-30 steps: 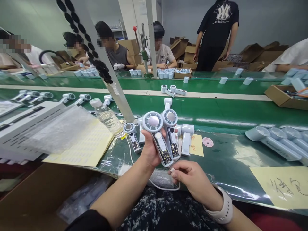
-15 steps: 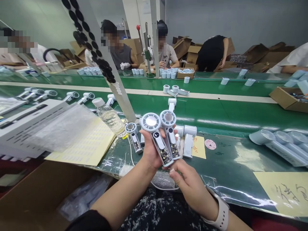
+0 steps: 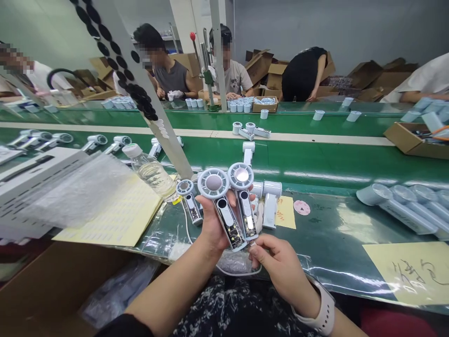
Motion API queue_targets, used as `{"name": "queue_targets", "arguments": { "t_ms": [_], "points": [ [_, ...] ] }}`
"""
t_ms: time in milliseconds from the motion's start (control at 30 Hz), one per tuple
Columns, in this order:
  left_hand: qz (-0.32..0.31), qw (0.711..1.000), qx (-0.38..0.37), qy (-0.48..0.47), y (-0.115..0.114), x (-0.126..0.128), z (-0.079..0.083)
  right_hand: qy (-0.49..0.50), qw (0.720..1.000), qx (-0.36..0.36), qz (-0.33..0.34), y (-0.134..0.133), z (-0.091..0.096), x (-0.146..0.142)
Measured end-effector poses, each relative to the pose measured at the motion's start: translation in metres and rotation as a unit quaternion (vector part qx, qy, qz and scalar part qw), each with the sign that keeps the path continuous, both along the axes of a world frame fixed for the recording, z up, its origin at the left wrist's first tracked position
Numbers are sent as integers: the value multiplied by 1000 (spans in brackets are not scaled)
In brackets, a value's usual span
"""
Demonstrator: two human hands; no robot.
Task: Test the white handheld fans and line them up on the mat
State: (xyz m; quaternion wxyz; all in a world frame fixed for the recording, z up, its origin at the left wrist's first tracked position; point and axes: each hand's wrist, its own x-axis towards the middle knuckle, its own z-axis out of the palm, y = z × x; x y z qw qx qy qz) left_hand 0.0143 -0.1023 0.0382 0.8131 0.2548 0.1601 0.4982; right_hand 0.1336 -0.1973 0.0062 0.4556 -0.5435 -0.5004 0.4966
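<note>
My left hand (image 3: 212, 224) is closed around two light-blue handheld fans, held side by side with their round heads up. The left fan (image 3: 228, 220) shows a dark round display and a bare circuit board in its handle. Against it leans the right fan (image 3: 245, 206), its handle also uncovered. At the bottom end of the right fan, my right hand (image 3: 277, 257) pinches the end of a white cable (image 3: 238, 274). Whether the plug is seated in the fan is hidden by my fingers. Another fan (image 3: 189, 201) lies on the bench just left of my left hand.
More fans (image 3: 271, 201) lie behind my hands, and several (image 3: 403, 206) sit at the right. A water bottle (image 3: 150, 171) leans beside yellow sheets (image 3: 140, 224) at the left. A slanted post (image 3: 171, 145) rises before the green conveyor (image 3: 315, 159). Co-workers sit across it.
The lit symbol on the left fan's display has gone dark. Both fans have tilted slightly in my left hand, and the view has shifted a little. My right hand stays at the fan's bottom end.
</note>
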Motion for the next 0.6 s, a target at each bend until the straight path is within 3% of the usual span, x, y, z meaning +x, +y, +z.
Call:
{"name": "queue_targets", "arguments": {
  "t_ms": [367, 500, 600],
  "points": [
    [7, 997, 72, 20, -6, 5, -10, 145, 985, -27, -86, -4, -10, -13],
    [-7, 996, 87, 22, -4, 5, -14, 78, 994, -6, -71, -3, -10, -6],
    [2, 996, 89, 19, -1, 1, -12, 14, 997, 58, -44, -6, -7, 2]
  ]
}}
